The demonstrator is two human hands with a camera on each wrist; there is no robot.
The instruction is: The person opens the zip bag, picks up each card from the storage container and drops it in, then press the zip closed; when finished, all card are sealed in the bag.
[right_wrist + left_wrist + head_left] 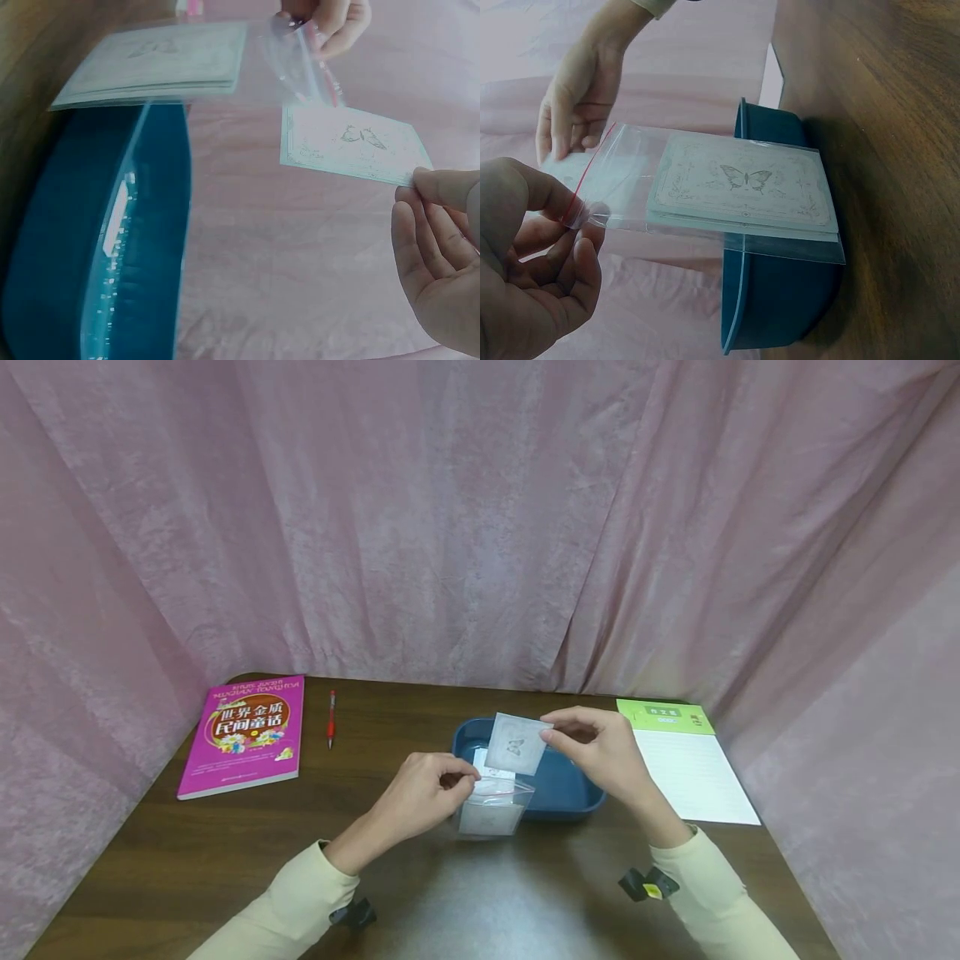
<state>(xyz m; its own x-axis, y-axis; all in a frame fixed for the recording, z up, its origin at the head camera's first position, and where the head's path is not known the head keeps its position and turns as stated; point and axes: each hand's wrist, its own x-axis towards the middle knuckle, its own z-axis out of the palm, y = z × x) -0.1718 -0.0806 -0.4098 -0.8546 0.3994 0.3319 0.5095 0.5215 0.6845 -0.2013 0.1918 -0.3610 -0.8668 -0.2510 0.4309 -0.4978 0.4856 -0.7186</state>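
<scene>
1. The left hand (420,793) pinches the top edge of a clear zip bag (492,806) between thumb and curled fingers, by its red seal line. The bag hangs just right of the pinch, above the table (225,860), with a stack of pale butterfly-print cards (742,187) inside.
2. The right hand (600,752) pinches one corner of a single butterfly card (517,743) between thumb and forefinger; its other fingers are loosely bent. The card sticks out left of that grip, above the bag's mouth and apart from it.
3. Just behind both grips sits a blue tray (570,793).
4. Farther right lies a lined pad (690,760) with a green header; its writing is too small to read.
5. Farther left lie a red pen (331,718) and a pink book (243,735) titled "世界金质民间童话".
</scene>
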